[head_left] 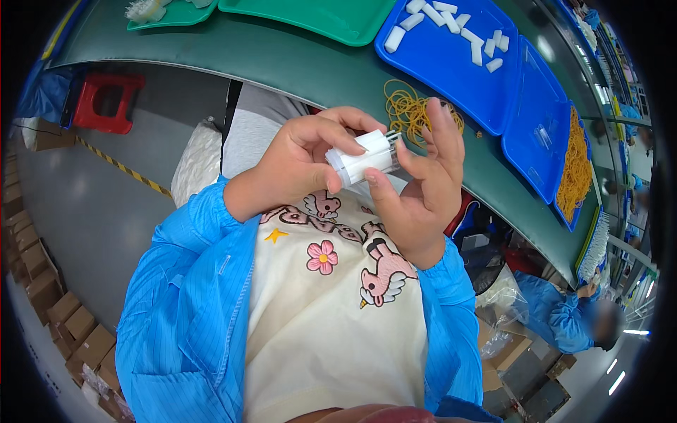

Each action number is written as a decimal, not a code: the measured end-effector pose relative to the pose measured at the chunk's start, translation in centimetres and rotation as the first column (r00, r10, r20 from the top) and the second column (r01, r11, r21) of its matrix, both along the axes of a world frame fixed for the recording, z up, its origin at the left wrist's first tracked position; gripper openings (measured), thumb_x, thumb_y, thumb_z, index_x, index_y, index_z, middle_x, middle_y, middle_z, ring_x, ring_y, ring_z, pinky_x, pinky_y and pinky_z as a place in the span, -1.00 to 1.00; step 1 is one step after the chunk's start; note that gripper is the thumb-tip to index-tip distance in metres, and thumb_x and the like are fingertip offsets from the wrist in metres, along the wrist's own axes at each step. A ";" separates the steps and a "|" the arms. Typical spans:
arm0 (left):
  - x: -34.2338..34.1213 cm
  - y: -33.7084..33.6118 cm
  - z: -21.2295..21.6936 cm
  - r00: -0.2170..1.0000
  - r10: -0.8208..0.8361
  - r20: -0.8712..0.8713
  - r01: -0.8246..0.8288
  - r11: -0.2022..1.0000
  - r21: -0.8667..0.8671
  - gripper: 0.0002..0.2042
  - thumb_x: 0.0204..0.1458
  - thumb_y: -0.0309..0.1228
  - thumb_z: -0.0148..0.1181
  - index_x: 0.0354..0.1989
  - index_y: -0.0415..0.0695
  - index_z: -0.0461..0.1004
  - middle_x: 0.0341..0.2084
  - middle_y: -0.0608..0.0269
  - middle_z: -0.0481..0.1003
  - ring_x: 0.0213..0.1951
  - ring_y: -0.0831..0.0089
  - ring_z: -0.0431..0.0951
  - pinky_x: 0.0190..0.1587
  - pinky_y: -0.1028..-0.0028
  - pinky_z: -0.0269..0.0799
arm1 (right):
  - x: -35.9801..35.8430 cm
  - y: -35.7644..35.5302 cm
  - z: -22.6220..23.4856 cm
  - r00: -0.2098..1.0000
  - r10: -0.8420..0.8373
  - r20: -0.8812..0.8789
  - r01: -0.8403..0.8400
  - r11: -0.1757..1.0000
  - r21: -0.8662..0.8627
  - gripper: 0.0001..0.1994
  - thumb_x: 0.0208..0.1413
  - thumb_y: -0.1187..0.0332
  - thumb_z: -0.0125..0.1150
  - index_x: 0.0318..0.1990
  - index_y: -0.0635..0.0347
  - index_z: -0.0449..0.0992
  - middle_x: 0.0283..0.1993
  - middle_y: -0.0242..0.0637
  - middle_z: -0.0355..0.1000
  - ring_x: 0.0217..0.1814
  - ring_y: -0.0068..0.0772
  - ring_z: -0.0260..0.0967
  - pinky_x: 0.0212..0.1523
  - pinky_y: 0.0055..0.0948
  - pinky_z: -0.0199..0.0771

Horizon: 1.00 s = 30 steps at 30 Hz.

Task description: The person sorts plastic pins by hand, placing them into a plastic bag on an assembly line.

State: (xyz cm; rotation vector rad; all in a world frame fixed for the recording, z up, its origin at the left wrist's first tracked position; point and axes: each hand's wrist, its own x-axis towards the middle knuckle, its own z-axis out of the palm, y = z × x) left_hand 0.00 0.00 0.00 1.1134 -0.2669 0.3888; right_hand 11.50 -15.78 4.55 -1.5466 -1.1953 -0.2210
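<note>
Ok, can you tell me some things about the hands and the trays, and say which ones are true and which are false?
1. Both hands, left hand and right hand, hold a white bundle. True.
2. The rubber bands on the table are green. False: they are yellow.
3. White pieces lie in a blue tray. True.
4. The stool on the floor is blue. False: it is red.
5. The person's sleeves are blue. True.
</note>
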 end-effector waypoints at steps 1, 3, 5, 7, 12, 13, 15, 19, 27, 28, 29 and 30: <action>0.2 -0.1 0.1 1.000 0.003 -0.015 -0.003 1.000 -0.007 -0.55 -0.03 -0.10 0.41 0.01 0.04 0.47 0.21 -0.07 0.28 0.23 0.11 0.34 0.22 0.17 0.34 | 0.3 -0.1 0.1 1.000 0.005 0.004 -0.005 1.000 -0.014 -0.60 -0.24 0.32 0.57 -0.22 0.22 0.57 0.30 0.08 0.30 0.36 0.15 0.18 0.30 0.05 0.11; -0.4 0.1 0.6 0.999 -0.023 -0.027 0.023 0.999 -0.026 -0.54 -0.05 -0.10 0.42 0.01 0.04 0.47 0.20 -0.06 0.30 0.22 0.12 0.35 0.22 0.17 0.34 | -0.2 -0.1 0.7 1.000 -0.019 0.012 0.020 0.999 -0.038 -0.62 -0.24 0.32 0.57 -0.24 0.22 0.57 0.29 0.08 0.31 0.34 0.15 0.21 0.28 0.04 0.14; 0.3 -0.3 1.3 0.992 0.021 -0.123 -0.045 0.980 -0.194 -0.53 -0.08 -0.26 0.48 0.00 -0.12 0.50 0.20 -0.05 0.34 0.23 0.15 0.37 0.22 0.24 0.35 | 1.6 0.1 1.7 0.995 0.023 0.093 -0.013 0.995 -0.102 -0.60 -0.25 0.33 0.56 -0.21 0.25 0.58 0.28 0.09 0.32 0.33 0.20 0.20 0.27 0.01 0.17; 0.0 -0.7 2.4 0.983 0.023 -0.180 -0.068 0.966 -0.250 -0.43 -0.08 -0.27 0.47 0.13 -0.15 0.43 0.26 -0.11 0.28 0.24 0.15 0.37 0.19 0.25 0.39 | 3.2 -0.6 2.6 0.998 -0.018 0.065 0.024 0.995 -0.098 -0.62 -0.19 0.33 0.52 -0.18 0.25 0.59 0.21 0.03 0.40 0.27 0.11 0.28 0.24 -0.09 0.23; -1.2 1.4 2.7 0.948 0.003 -0.319 -0.122 0.927 -0.354 -0.33 0.08 -0.31 0.31 0.37 -0.13 0.17 0.33 -0.21 0.14 0.19 0.21 0.42 0.10 0.44 0.48 | 14.7 -6.5 1.8 0.786 -0.473 0.398 0.582 0.783 -0.219 -0.73 0.00 0.39 0.33 -0.12 0.24 0.59 0.00 -0.06 0.52 0.06 -0.04 0.46 0.10 -0.20 0.40; -1.6 2.0 2.4 0.949 -0.006 -0.317 -0.112 0.930 -0.351 -0.33 0.08 -0.31 0.31 0.37 -0.13 0.17 0.33 -0.21 0.14 0.19 0.21 0.42 0.10 0.44 0.48 | 17.0 -8.5 1.5 0.760 -0.488 0.428 0.627 0.724 -0.287 -0.73 0.01 0.41 0.31 -0.10 0.24 0.59 -0.01 -0.04 0.53 0.06 -0.03 0.46 0.08 -0.20 0.42; -1.9 2.8 1.9 0.943 0.021 -0.332 -0.166 0.895 -0.415 -0.31 0.13 -0.28 0.26 0.40 -0.12 0.10 0.33 -0.23 0.13 0.09 0.29 0.49 0.04 0.51 0.52 | 20.4 -11.1 1.5 0.622 -0.671 0.404 0.782 0.508 -0.361 -0.72 -0.02 0.41 0.34 -0.11 0.22 0.59 -0.07 -0.04 0.53 0.04 -0.02 0.46 0.07 -0.20 0.42; -1.4 2.7 2.8 0.959 -0.062 -0.278 -0.106 0.829 -0.549 -0.20 0.09 -0.21 0.31 0.43 -0.11 -0.02 0.34 -0.23 0.08 -0.11 0.33 0.54 -0.24 0.60 0.60 | 24.6 -14.2 1.2 0.683 -0.542 0.489 0.728 0.458 -0.509 -0.75 -0.06 0.42 0.36 -0.17 0.20 0.61 -0.09 -0.05 0.53 -0.02 0.01 0.47 0.02 -0.17 0.44; -1.3 1.5 2.9 0.972 -0.063 -0.225 -0.031 0.918 -0.394 -0.64 0.11 -0.34 0.28 0.08 -0.02 0.44 0.34 -0.20 0.12 -0.09 0.33 0.58 -0.18 0.53 0.58 | 21.3 -11.3 1.5 0.754 -0.416 0.508 0.655 0.539 -0.530 -0.83 -0.05 0.46 0.37 -0.28 0.27 0.59 -0.22 -0.07 0.54 -0.20 -0.04 0.51 -0.13 -0.24 0.49; -1.1 1.2 3.1 0.967 -0.031 -0.252 -0.058 0.940 -0.337 -0.63 0.09 -0.31 0.30 0.07 0.01 0.43 0.34 -0.22 0.12 -0.07 0.33 0.56 -0.21 0.55 0.54 | 20.6 -10.9 1.4 0.789 -0.509 0.345 0.614 0.629 -0.477 -0.85 -0.02 0.45 0.36 -0.28 0.28 0.58 -0.26 -0.12 0.55 -0.23 -0.16 0.51 -0.17 -0.30 0.49; -1.1 1.1 3.2 0.960 0.001 -0.278 -0.082 0.957 -0.278 -0.62 0.08 -0.27 0.33 0.07 0.03 0.43 0.34 -0.25 0.11 -0.05 0.33 0.55 -0.24 0.57 0.51 | 20.1 -10.5 1.2 0.806 -0.570 0.163 0.581 0.704 -0.408 -0.86 0.02 0.44 0.36 -0.29 0.29 0.58 -0.30 -0.17 0.55 -0.26 -0.27 0.52 -0.20 -0.35 0.50; -1.0 1.1 3.1 0.963 -0.013 -0.271 -0.057 0.967 -0.248 -0.63 0.10 -0.27 0.31 0.09 0.05 0.43 0.32 -0.25 0.15 0.01 0.33 0.53 -0.19 0.53 0.50 | 20.2 -10.9 0.6 0.813 -0.582 -0.010 0.541 0.760 -0.360 -0.87 0.09 0.45 0.32 -0.23 0.28 0.56 -0.28 -0.23 0.53 -0.28 -0.44 0.48 -0.29 -0.47 0.48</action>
